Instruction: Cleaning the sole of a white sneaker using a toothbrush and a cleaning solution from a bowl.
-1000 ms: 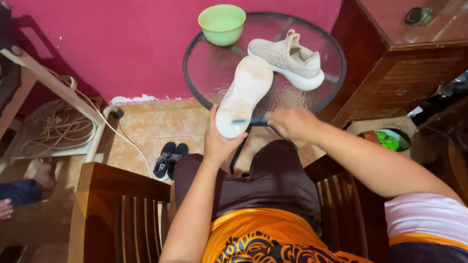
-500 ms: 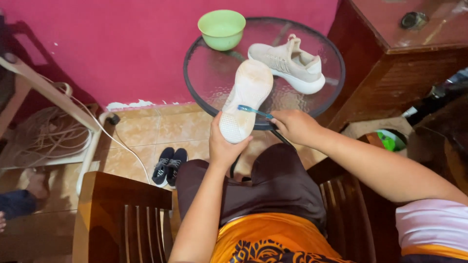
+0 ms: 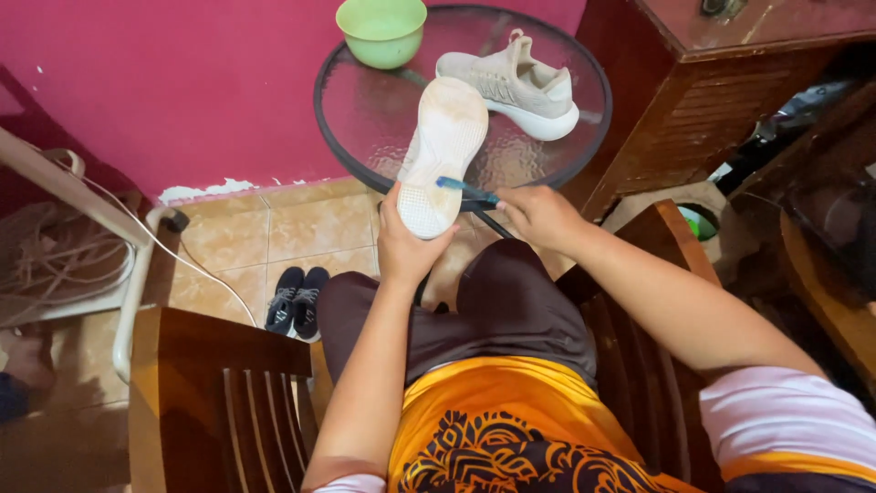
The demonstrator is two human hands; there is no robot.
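My left hand (image 3: 407,246) grips the heel end of a cream sneaker (image 3: 438,146), held sole up over my lap. The sole is whitish with brownish stains near the toe. My right hand (image 3: 537,215) holds a blue toothbrush (image 3: 465,189) whose head rests on the sole near the heel. The matching second sneaker (image 3: 511,84) stands upright on the round glass table (image 3: 365,110) just beyond.
A green bowl (image 3: 381,29) sits at the table's far edge by the magenta wall. A dark wooden cabinet (image 3: 730,82) stands to the right. Small black shoes (image 3: 296,298) lie on the tiled floor. Wooden chair arms (image 3: 219,402) flank me; a coiled cord (image 3: 55,256) lies at left.
The toothbrush head has shifted up the sole from the heel edge. The view has panned, so everything sits higher and further left in frame.
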